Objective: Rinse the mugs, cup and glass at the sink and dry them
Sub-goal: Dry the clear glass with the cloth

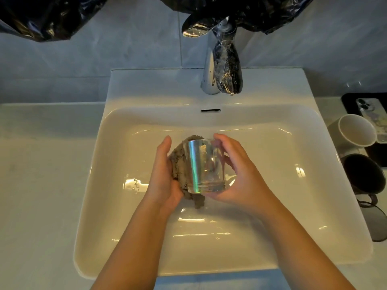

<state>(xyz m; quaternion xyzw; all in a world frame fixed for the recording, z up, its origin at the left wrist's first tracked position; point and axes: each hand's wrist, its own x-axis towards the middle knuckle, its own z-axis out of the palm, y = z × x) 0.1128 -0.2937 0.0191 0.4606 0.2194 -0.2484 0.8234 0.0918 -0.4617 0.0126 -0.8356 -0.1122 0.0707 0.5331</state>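
Observation:
Over the white sink [129, 237] I hold a clear glass [204, 167] on its side, its thick base toward me. My right hand [238, 174] grips the glass from the right, fingers curled over its rim. My left hand [164, 174] holds a bunched grey-brown cloth [178, 162] against the glass's left side. On the right counter stand a grey mug with a white inside [356, 130] and a dark mug [364, 173].
A chrome tap [211, 65], partly wrapped in black plastic, rises behind the basin with no water running. A phone [370, 118] lies on a dark tray at the far right. Black plastic sheeting [52, 17] hangs on the wall above. The pale counter [41, 164] stretches left.

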